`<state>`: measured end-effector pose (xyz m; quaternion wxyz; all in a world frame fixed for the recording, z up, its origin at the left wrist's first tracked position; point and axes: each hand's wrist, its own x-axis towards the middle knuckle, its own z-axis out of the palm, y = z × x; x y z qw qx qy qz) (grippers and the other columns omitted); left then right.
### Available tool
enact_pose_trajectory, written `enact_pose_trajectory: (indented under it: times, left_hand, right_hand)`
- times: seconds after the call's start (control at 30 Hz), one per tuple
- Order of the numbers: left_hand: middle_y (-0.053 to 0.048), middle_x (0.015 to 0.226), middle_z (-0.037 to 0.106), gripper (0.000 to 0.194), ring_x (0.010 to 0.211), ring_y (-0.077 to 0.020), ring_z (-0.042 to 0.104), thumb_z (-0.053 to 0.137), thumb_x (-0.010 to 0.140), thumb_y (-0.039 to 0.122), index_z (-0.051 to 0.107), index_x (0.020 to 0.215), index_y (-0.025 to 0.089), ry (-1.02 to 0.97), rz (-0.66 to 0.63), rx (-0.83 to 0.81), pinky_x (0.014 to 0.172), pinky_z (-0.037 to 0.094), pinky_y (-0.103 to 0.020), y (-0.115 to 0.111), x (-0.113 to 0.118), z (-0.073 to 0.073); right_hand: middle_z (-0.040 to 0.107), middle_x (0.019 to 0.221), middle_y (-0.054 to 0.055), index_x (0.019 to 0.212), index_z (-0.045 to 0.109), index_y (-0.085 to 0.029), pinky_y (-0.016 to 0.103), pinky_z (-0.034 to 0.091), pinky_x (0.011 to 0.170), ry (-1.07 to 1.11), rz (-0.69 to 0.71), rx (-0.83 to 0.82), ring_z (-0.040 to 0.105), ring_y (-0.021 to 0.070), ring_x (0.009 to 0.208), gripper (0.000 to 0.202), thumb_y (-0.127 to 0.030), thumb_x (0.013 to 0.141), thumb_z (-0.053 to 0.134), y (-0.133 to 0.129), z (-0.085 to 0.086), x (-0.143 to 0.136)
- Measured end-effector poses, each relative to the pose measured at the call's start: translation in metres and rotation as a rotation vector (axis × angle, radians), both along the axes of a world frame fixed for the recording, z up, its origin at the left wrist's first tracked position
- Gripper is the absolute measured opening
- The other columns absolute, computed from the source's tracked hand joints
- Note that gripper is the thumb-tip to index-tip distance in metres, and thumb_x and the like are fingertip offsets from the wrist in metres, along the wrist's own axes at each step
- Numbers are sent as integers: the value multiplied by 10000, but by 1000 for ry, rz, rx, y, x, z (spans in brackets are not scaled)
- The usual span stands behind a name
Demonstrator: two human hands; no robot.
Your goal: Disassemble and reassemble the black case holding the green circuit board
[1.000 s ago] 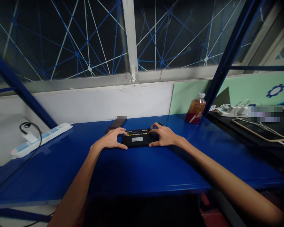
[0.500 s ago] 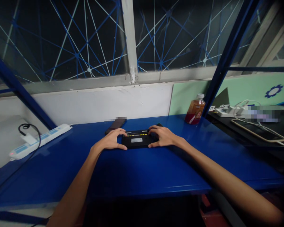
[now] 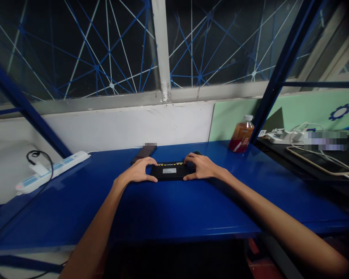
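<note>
Curving the fingers of the left hand (image 3: pixel 139 170) half open around the left end of a black box (image 3: pixel 170 175), pressing thumb to near edge and fingertips to far edge. Gripping the right end likewise with the right hand (image 3: pixel 203 166), so holding the box between both hands, at the blue desk (image 3: pixel 180 213). Facing, beyond the left fingers, a dark flat object (image 3: pixel 143 153); farther right, a drink bottle (image 3: pixel 241 136).
</note>
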<state>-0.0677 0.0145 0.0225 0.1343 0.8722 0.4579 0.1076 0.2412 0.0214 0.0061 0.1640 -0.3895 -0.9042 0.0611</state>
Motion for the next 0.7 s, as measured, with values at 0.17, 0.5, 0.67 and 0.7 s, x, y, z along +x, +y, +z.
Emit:
enact_pose_trajectory:
  times: [0.17, 0.5, 0.67, 0.7]
  left_hand:
    - [-63, 1268, 538, 595, 1142, -273, 510, 700, 639, 571, 600, 1131, 253, 1, -1, -6, 977, 384, -390, -1, 0, 0]
    - [-51, 1296, 519, 593, 1190, -297, 452, 678, 668, 571, 549, 1164, 274, 40, 39, -17, 1003, 327, -437, -1, -2, -2]
    - [-48, 1304, 509, 609, 1194, -307, 436, 677, 670, 577, 530, 1181, 279, 58, 59, -34, 984, 333, -437, -3, 0, 1]
    - [-49, 1306, 508, 611, 1195, -310, 434, 677, 669, 577, 529, 1182, 279, 59, 63, -38, 982, 333, -437, -3, 0, 1]
  right_hand:
    - [585, 1082, 83, 1057, 614, -184, 291, 389, 618, 12, 7, -2, 576, 204, 799, 667, -690, 624, 654, 1, -1, 1]
    - [579, 1121, 87, 1093, 598, -186, 284, 418, 622, 27, 23, -56, 585, 206, 828, 688, -702, 641, 640, 4, -1, 3]
    - [588, 1106, 84, 1094, 595, -196, 295, 422, 623, 28, 12, -41, 590, 227, 857, 682, -702, 639, 642, 2, 0, 3]
    - [590, 1106, 84, 1094, 594, -200, 298, 423, 626, 25, 8, -36, 591, 234, 867, 680, -703, 639, 641, 2, 0, 3]
